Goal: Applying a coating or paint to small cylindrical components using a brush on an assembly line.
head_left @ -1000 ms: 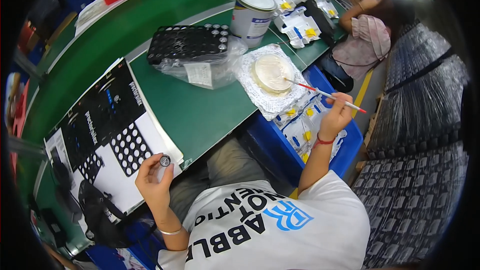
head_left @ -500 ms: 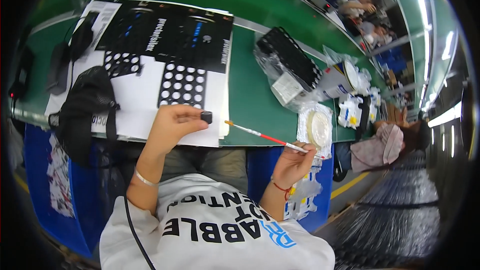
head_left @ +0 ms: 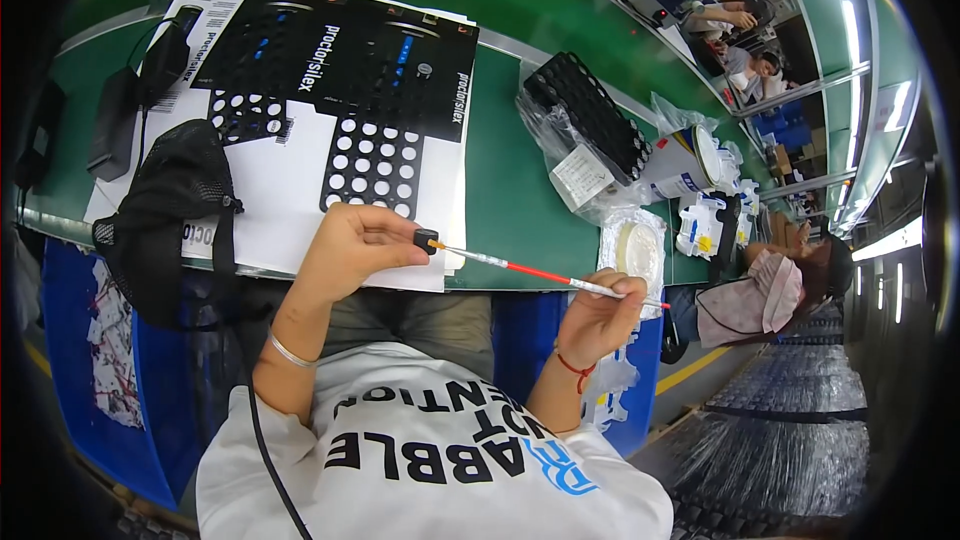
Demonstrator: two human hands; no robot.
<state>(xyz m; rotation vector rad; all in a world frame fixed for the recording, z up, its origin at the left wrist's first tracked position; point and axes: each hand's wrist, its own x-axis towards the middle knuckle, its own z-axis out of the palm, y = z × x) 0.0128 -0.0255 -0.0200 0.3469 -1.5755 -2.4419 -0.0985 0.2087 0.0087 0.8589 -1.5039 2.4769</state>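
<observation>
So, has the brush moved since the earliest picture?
Yes: the brush has moved left. Its tip was at the dish; now it is left of it, at the black part in the left hand.

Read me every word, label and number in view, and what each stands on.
Wording not copied; print by place:
Black-and-white printed sheet: white lettering, legible.
White T-shirt: large black and blue lettering, partly legible.
Paper label on the plastic bag: too small to read.
White bucket: too blurred to read.
Paintbrush, small black cap: no readable print.

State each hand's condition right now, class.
Left hand: closed, holding a small black cylindrical part.
Right hand: closed, holding a slim red-and-white brush.
</observation>
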